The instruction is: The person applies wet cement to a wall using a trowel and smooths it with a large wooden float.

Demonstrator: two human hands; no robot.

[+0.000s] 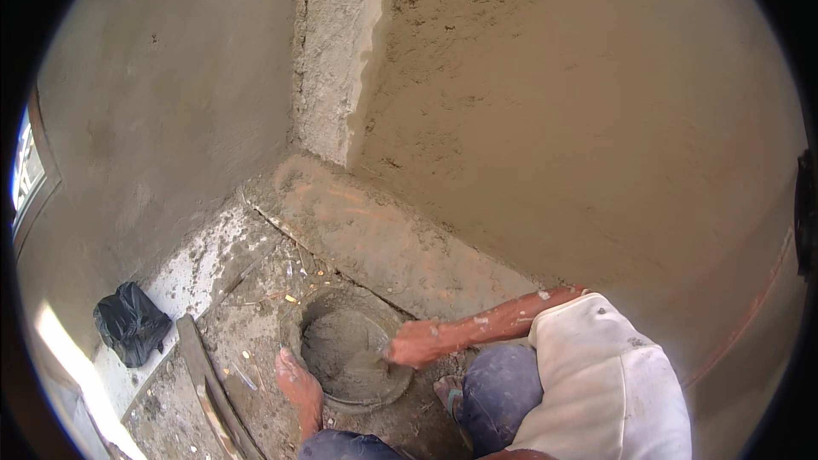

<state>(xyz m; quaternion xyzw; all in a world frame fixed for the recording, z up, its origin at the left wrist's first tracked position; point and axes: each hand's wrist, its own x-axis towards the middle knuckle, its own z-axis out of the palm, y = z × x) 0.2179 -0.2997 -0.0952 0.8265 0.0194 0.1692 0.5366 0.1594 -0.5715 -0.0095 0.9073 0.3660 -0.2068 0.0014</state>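
A round bucket (368, 405) of wet grey mortar (341, 349) stands on the dirty floor between my legs. My right hand (415, 344) is closed at its right rim, over the mortar. A small pale grey edge shows beside those fingers, but what they grip is too blurred to name. Grey splashes mark my right forearm. At the bucket's left side, my left hand (302, 385) is closed against the rim, its wrist passing behind my knee. Some of its fingers are hidden.
Left of the bucket lie long wooden strips (204, 383) and a black plastic bag (130, 324). Beyond it, a flat board-like slab (375, 226) lies along the wall foot. Plastered walls (579, 119) meet at a rough pale strip (336, 51). My sandalled foot (449, 393) is right of the bucket.
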